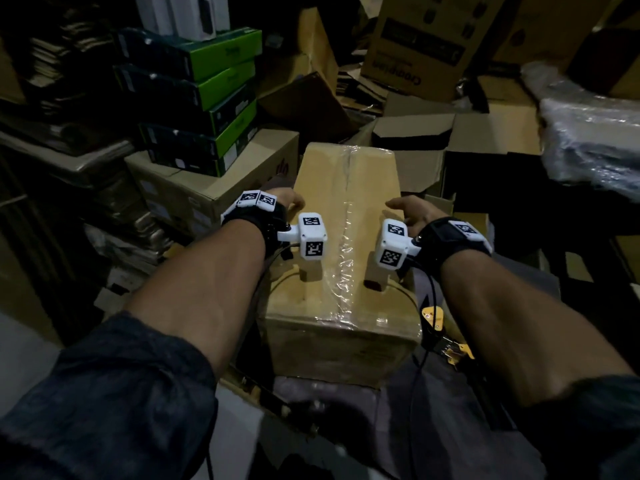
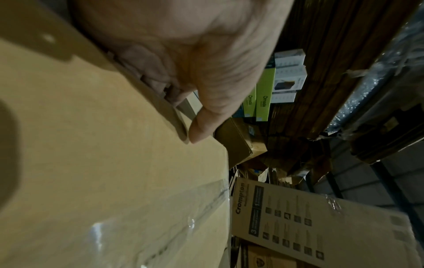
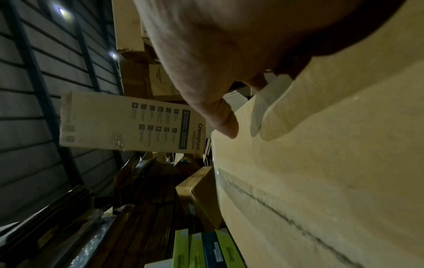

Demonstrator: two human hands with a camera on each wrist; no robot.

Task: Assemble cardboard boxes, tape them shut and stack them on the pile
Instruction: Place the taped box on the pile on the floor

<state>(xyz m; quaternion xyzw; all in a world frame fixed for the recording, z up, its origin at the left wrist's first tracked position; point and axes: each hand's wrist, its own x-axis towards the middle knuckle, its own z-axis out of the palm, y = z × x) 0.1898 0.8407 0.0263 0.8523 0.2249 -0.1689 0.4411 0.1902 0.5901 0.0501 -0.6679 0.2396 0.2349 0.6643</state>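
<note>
A brown cardboard box [image 1: 322, 216] sits right in front of me, its top seam sealed with a strip of clear tape [image 1: 346, 237]. My left hand [image 1: 291, 200] grips the box's left top edge. In the left wrist view its thumb [image 2: 206, 116] lies on the box top [image 2: 103, 163] and the fingers go down the side. My right hand [image 1: 405, 207] grips the right top edge the same way. The right wrist view shows its thumb [image 3: 227, 125] on the box top [image 3: 321, 163]; the fingers are hidden behind the edge.
A stack of green and black boxes [image 1: 214, 98] stands on a brown carton [image 1: 194, 192] at the left. Behind are an open carton [image 1: 415, 133] and a printed Crompton carton [image 1: 415, 46]. A plastic-wrapped bundle [image 1: 588, 133] lies right. A yellow and black tool [image 1: 440, 334] sits beside the box.
</note>
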